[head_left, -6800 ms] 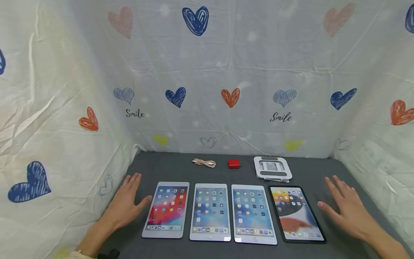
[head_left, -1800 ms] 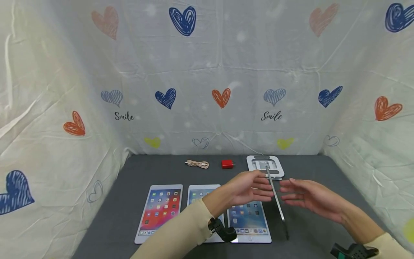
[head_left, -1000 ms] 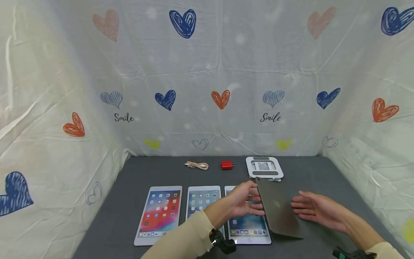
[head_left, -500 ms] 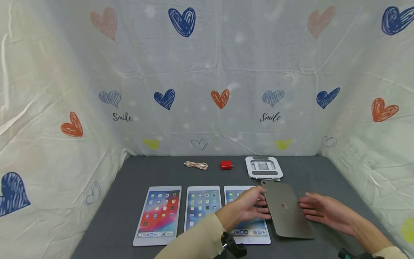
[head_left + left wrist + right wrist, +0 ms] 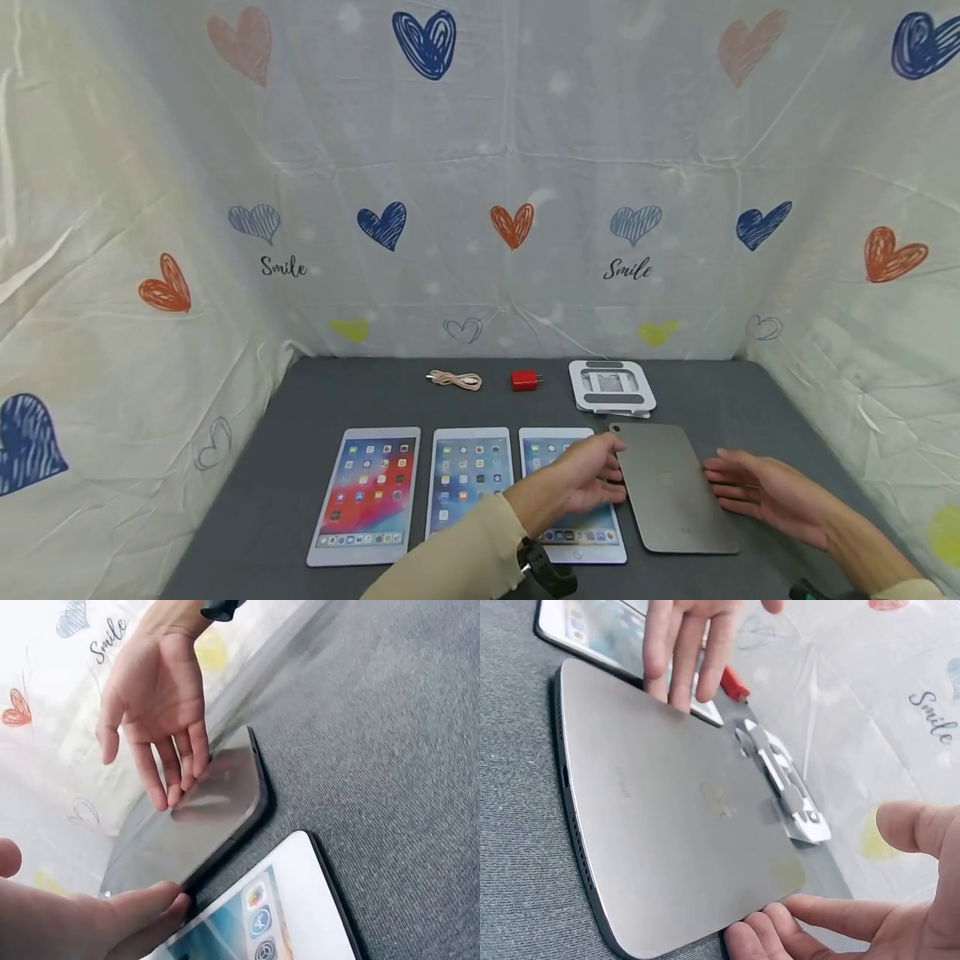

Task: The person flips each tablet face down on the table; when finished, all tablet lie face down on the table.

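A tablet (image 5: 671, 492) with a grey metal back lies screen down at the right end of a row of tablets. My left hand (image 5: 588, 475) is at its left long edge, fingers extended and fingertips against or just beside that edge. Over on the opposite side, my right hand (image 5: 772, 496) has its palm turned inward and its fingertips at the right edge. In the right wrist view those fingers (image 5: 776, 930) touch the rim of the grey tablet, thumb held away. Part of a white tablet (image 5: 577, 533) is hidden under my left hand.
Two more white tablets, one with a red screen (image 5: 367, 496) and one with a blue screen (image 5: 472, 475), lie lit at the left. Behind them are a coiled cable (image 5: 455, 380), a red charger (image 5: 525, 380) and a folded white stand (image 5: 613, 388). A heart-printed curtain (image 5: 450, 292) encloses the table.
The tablet, screen up at first, was stood on its edge between both hands and then lowered onto its screen. Both hands have since shifted slightly right and down with it.
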`<action>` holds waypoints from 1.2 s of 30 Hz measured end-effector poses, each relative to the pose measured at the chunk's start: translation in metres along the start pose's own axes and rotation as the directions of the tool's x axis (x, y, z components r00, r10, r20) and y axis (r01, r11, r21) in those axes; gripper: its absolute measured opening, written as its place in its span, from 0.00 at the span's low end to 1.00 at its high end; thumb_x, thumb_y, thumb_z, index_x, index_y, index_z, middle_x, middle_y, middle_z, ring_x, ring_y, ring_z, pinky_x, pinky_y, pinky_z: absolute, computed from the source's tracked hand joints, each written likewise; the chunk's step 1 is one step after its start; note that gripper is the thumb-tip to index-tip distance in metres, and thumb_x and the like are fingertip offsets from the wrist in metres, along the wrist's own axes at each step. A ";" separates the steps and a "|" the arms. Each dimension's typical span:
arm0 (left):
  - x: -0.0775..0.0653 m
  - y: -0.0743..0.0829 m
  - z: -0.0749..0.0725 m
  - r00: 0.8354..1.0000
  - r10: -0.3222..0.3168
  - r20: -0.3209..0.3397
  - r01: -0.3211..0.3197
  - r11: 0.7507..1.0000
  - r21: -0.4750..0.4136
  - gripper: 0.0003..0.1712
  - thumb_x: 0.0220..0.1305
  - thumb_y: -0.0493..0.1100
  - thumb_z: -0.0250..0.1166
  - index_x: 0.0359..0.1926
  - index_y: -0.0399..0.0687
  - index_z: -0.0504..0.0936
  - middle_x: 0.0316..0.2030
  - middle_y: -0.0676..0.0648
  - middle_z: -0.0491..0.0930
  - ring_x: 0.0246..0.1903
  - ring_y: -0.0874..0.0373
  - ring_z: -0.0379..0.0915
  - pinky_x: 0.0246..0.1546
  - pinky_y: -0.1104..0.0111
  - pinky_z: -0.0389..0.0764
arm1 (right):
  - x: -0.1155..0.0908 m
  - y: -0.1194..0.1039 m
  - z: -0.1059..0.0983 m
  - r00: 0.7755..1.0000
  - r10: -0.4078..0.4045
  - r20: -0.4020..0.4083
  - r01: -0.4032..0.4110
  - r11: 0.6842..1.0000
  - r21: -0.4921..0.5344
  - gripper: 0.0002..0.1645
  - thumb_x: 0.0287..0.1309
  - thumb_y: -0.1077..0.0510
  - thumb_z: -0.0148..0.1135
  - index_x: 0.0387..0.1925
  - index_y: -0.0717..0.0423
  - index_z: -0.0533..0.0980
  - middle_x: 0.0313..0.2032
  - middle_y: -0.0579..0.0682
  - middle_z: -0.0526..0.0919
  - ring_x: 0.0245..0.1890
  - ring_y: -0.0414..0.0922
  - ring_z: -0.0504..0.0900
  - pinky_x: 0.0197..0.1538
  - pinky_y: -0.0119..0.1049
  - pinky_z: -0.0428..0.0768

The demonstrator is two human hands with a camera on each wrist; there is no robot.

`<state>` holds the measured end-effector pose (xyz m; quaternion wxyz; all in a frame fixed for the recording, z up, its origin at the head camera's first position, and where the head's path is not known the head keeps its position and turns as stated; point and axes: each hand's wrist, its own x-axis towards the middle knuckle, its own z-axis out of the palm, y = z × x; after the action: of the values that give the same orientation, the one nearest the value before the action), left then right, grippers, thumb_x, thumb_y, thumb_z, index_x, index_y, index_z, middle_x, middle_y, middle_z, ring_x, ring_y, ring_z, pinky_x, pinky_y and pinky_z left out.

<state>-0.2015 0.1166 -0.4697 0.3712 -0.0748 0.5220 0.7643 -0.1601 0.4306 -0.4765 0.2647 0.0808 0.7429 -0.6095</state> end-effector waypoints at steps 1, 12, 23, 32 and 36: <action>-0.001 0.001 -0.001 1.000 0.000 0.009 0.000 1.000 0.011 0.39 0.72 0.42 0.61 0.72 0.14 0.64 0.67 0.14 0.66 0.72 0.13 0.62 0.79 0.33 0.66 | 0.000 -0.001 0.001 1.000 0.003 -0.006 -0.003 1.000 -0.002 0.50 0.89 0.41 0.43 0.81 0.82 0.45 0.74 0.65 0.74 0.62 0.37 0.81 0.68 0.43 0.86; -0.019 0.007 -0.030 0.988 0.085 0.127 -0.097 0.991 0.093 0.28 0.76 0.41 0.60 0.68 0.24 0.76 0.66 0.27 0.80 0.70 0.31 0.77 0.73 0.44 0.80 | -0.008 -0.013 0.010 0.998 -0.055 -0.032 0.052 0.994 -0.096 0.43 0.89 0.45 0.45 0.77 0.83 0.59 0.68 0.57 0.82 0.58 0.36 0.85 0.61 0.36 0.88; -0.052 0.024 -0.084 0.982 0.118 0.150 -0.143 0.975 0.172 0.28 0.78 0.42 0.67 0.71 0.29 0.78 0.65 0.32 0.85 0.62 0.44 0.87 0.62 0.55 0.88 | -0.013 -0.031 0.026 0.947 -0.195 0.254 0.150 0.971 0.184 0.34 0.90 0.55 0.41 0.82 0.76 0.56 0.68 0.44 0.84 0.66 0.36 0.85 0.71 0.36 0.83; -0.078 0.036 -0.126 0.991 0.121 0.057 -0.131 0.961 0.242 0.27 0.78 0.42 0.69 0.71 0.32 0.79 0.62 0.35 0.87 0.59 0.46 0.89 0.61 0.56 0.89 | 0.001 -0.038 0.050 0.934 -0.190 0.302 0.126 0.968 0.219 0.36 0.90 0.55 0.43 0.81 0.79 0.53 0.70 0.49 0.83 0.68 0.41 0.84 0.72 0.38 0.83; -0.085 0.035 -0.143 0.992 0.120 0.036 -0.125 0.958 0.260 0.28 0.78 0.42 0.69 0.71 0.30 0.79 0.61 0.34 0.87 0.59 0.44 0.89 0.59 0.56 0.90 | 0.007 -0.039 0.062 0.940 -0.170 0.295 0.113 0.973 0.202 0.38 0.89 0.54 0.45 0.81 0.80 0.51 0.72 0.54 0.81 0.68 0.42 0.84 0.72 0.40 0.83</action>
<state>-0.2030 -0.0532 -0.4644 0.3351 0.0149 0.6180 0.7110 -0.1651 0.3609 -0.4539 0.3251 -0.0461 0.6369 -0.6975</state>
